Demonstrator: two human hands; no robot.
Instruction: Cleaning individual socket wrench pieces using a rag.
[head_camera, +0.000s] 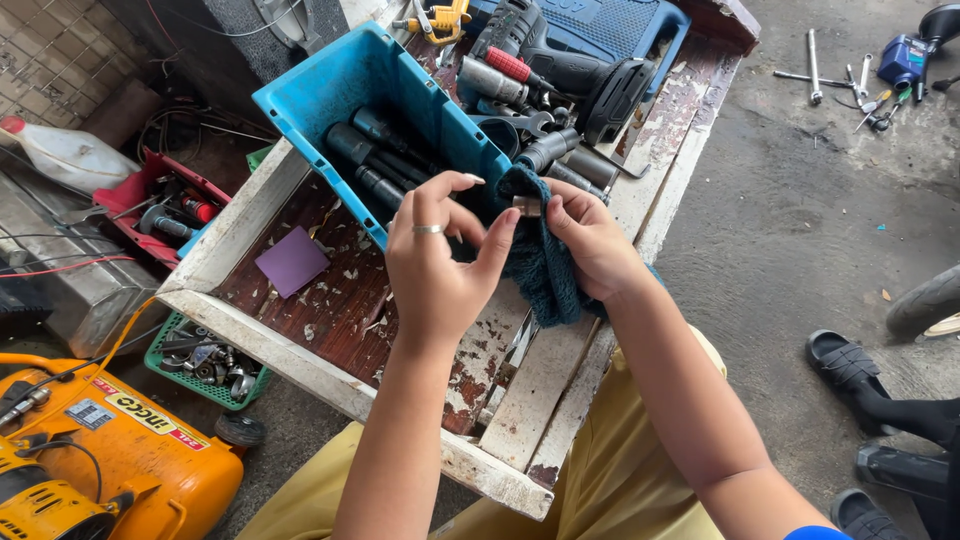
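Note:
My left hand (440, 262), with a ring on one finger, pinches a small metal socket (526, 206) at its fingertips. My right hand (590, 240) grips a dark teal cloth (540, 270) and also touches the socket from the other side. Both hands meet just in front of a blue plastic bin (350, 90) that holds several dark sockets and extension bars (375, 165). The cloth hangs down over the worn wooden bench (330, 300).
A purple square of sandpaper (292, 261) lies on the bench. A black power drill (575, 70) rests in a blue case behind. An orange compressor (95, 450) and a green basket of parts (205, 362) sit on the floor at left. Another person's sandalled feet (850, 365) are at right.

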